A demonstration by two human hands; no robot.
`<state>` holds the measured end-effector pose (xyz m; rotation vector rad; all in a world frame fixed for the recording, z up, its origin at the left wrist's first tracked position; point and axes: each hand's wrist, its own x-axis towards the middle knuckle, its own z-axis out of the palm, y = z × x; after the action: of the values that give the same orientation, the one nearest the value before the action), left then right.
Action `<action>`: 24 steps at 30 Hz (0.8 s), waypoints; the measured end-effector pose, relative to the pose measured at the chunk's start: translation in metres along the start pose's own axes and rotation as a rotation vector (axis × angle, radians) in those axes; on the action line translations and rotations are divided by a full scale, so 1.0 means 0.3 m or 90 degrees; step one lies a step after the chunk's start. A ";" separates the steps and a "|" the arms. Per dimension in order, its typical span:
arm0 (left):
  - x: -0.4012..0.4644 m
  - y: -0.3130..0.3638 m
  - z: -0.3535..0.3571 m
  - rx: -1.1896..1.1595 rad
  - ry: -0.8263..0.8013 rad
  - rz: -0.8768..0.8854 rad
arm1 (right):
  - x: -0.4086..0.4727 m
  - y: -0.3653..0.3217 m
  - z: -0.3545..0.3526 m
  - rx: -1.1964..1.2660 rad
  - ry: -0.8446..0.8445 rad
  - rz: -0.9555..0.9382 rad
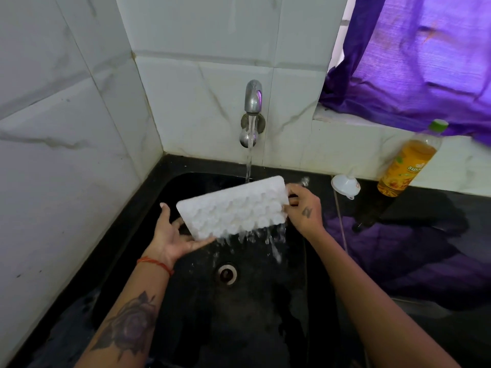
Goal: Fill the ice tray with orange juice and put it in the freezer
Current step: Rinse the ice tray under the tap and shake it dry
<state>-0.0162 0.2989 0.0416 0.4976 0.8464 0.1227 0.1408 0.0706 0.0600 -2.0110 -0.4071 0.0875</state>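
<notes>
A white ice tray (232, 208) is held tilted over a black sink (186, 314), its bumpy underside turned toward the camera and its right end raised higher than its left. The left hand (172, 235) cups the tray's lower left end from beneath, palm up, fingers wrapped under the edge. The right hand (303, 208) pinches the tray's upper right end between thumb and fingers. A metal tap (253, 99) on the tiled wall (199, 115) runs a stream of water (249, 160) down behind the tray's far edge, and water spills off the tray's near edge in streaks toward the drain (227, 273) in the sink's floor. The left wrist wears a red thread (156, 262), and the left forearm bears a rose tattoo (132, 322). On the dark surface (438, 208) right of the sink, near its back edge, a small white funnel (345, 185) lies just beside a bottle (409, 160) of yellow-orange liquid with a green cap, which stands against the wall. A purple curtain (425, 62) hangs above the bottle.
</notes>
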 end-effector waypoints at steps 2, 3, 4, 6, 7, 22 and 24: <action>0.007 -0.030 0.002 -0.046 0.011 0.000 | -0.007 0.033 -0.025 -0.058 -0.024 -0.034; 0.010 -0.038 0.001 -0.060 0.013 0.001 | -0.010 0.047 -0.038 -0.080 -0.051 -0.051; 0.011 -0.043 0.000 -0.066 0.010 -0.006 | -0.012 0.058 -0.051 -0.103 -0.079 -0.077; 0.006 -0.040 0.000 -0.062 0.006 -0.021 | -0.005 0.065 -0.072 -0.169 -0.142 -0.130; 0.002 -0.036 0.003 -0.056 0.006 -0.020 | 0.006 0.062 -0.080 -0.207 -0.180 -0.144; 0.015 0.033 -0.046 0.132 0.127 0.296 | 0.343 -0.308 0.010 -0.346 -0.226 -0.143; 0.011 0.034 -0.061 0.203 0.098 0.304 | 0.357 -0.333 0.066 -0.360 -0.137 -0.221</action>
<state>-0.0267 0.3157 0.0338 0.9964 0.8895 0.4740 0.2122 0.1627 0.1511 -2.4549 -1.0022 -0.0352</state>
